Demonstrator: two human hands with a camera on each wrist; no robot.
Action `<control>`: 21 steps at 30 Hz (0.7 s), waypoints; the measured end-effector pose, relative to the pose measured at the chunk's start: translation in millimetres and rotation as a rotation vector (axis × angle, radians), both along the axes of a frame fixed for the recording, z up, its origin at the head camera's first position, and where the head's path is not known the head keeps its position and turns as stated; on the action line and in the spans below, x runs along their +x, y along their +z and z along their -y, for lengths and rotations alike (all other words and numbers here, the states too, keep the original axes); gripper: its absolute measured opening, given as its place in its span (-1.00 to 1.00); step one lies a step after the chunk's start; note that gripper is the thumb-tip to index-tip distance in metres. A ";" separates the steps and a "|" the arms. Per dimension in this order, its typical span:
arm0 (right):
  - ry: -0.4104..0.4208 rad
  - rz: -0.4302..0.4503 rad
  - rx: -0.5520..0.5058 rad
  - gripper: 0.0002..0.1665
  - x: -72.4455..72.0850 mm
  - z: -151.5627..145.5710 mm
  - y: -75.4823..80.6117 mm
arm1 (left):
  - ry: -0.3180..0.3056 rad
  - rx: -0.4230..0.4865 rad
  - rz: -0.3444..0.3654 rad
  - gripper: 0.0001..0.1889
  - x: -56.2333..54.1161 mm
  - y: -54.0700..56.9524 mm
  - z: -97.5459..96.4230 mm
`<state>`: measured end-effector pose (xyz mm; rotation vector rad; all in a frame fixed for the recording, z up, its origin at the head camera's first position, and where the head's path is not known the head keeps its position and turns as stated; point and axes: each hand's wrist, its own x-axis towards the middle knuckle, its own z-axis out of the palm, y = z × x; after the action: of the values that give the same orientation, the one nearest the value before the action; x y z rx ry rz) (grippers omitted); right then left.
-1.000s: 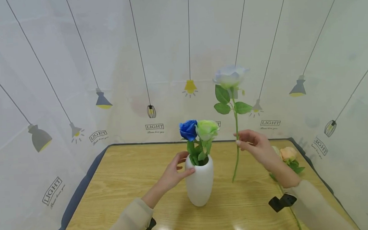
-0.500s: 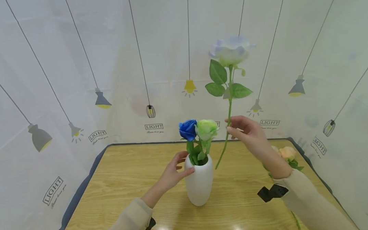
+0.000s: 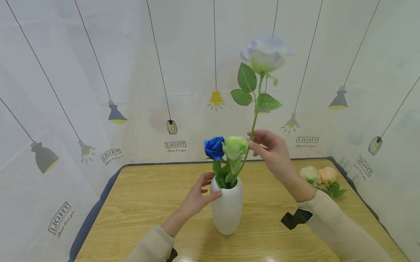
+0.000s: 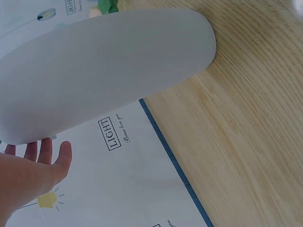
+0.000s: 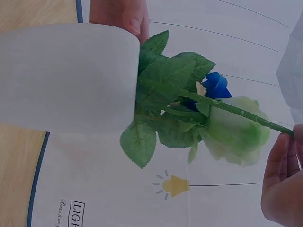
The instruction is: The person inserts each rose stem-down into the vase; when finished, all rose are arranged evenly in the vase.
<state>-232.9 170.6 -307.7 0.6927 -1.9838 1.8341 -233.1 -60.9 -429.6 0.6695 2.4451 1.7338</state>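
above a wooden table point(image 3: 138, 189) before printed walls point(image 3: 189, 61), right hand point(image 3: 275, 153) pinches a rose stem point(image 3: 256, 115), left hand point(image 3: 198, 196) seemingly grips a vase point(image 3: 227, 212)

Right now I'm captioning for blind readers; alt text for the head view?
Right hand pinches a bluish-white rose by its stem, angled toward a white vase holding a blue rose and a green rose. Left hand grips the vase.

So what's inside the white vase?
A blue rose and a green rose rise from the white vase, which hides their lower stems. The stem of the lilac-white flower reaches the rim, but its tip and anything deeper can't be seen.
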 end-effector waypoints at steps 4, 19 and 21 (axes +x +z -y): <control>-0.008 0.027 0.043 -0.76 1.3 2.6 -13.2 | -0.013 0.011 0.011 -0.37 5.5 9.5 -0.3; -0.041 0.147 0.174 -0.83 17.3 15.2 -49.7 | -0.011 -0.002 0.003 -0.40 19.7 29.1 -1.7; -0.039 0.134 0.182 -0.86 21.7 18.3 -48.5 | -0.010 0.001 0.006 -0.40 19.0 28.2 -1.7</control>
<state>-211.2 152.4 -356.2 0.5903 -2.2561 1.7337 -214.0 -59.2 -401.4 0.6739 2.4328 1.7312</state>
